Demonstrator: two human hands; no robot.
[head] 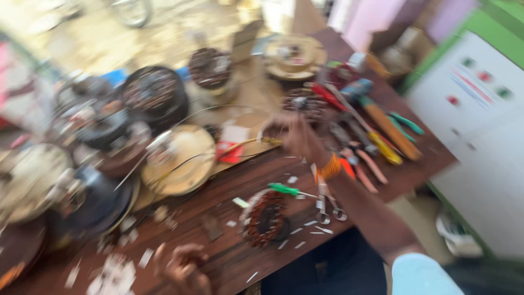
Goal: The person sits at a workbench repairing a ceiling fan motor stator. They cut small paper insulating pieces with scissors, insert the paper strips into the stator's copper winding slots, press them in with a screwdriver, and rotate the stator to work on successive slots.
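The picture is smeared by motion. My right hand (297, 136) reaches far over the wooden table (218, 191), its fingers near a thin yellowish wire (248, 145) and a dark wound coil (303, 101); the blur hides whether it grips anything. An orange band sits on that wrist. My left hand (183, 267) rests at the table's near edge with fingers curled and nothing seen in it. Between the hands lies a copper-wound stator ring (266, 218), with a green-handled screwdriver (286, 190) and scissors (327, 205) beside it.
Several pliers and a wooden-handled tool (390, 128) lie in a heap at the right. Round motor housings and plates (183, 158) crowd the left and back. Small white scraps (117, 273) litter the table. A white cabinet (480, 142) stands to the right.
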